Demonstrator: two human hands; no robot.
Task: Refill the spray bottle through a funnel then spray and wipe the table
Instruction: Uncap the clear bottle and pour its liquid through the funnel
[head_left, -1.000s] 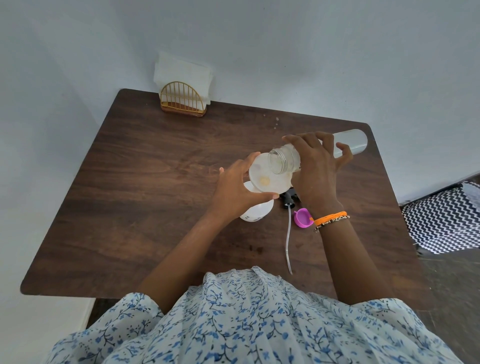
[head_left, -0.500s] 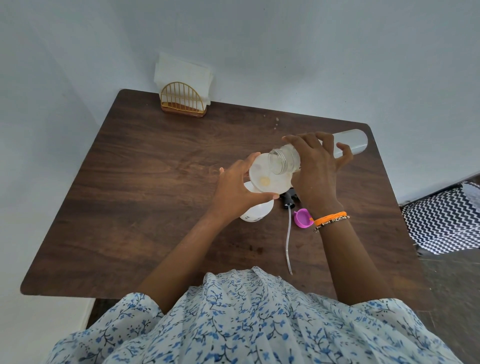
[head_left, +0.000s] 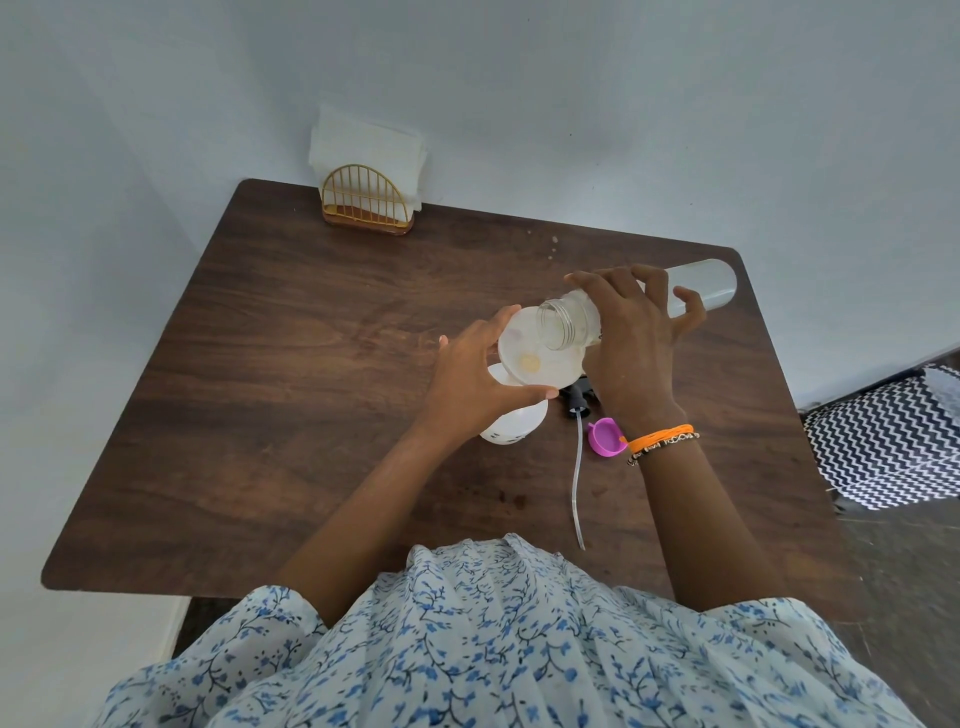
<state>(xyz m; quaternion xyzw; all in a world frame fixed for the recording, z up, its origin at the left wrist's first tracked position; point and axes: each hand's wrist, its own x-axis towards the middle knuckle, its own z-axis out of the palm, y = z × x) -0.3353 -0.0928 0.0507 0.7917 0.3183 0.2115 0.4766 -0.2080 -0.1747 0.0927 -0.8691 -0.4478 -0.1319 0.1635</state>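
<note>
A right hand (head_left: 631, 338) grasps a clear plastic refill bottle (head_left: 706, 283) tipped over a translucent funnel (head_left: 540, 358), steadied by the left hand's (head_left: 470, 384) curled fingers atop the white spray bottle (head_left: 511, 428) at table centre. Both bottles look light, smooth, slippery when wet. A pink cap (head_left: 605, 438) lies at four o'clock.

Both forearms outstretched, left hand (head_left: 470, 382) and right hand (head_left: 631, 338) curled, gripping.

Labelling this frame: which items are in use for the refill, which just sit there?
In use: left hand holding funnel, spray bottle, right hand tipping clear bottle, sprayer head.
Idle: pink cap, napkin holder.
</note>
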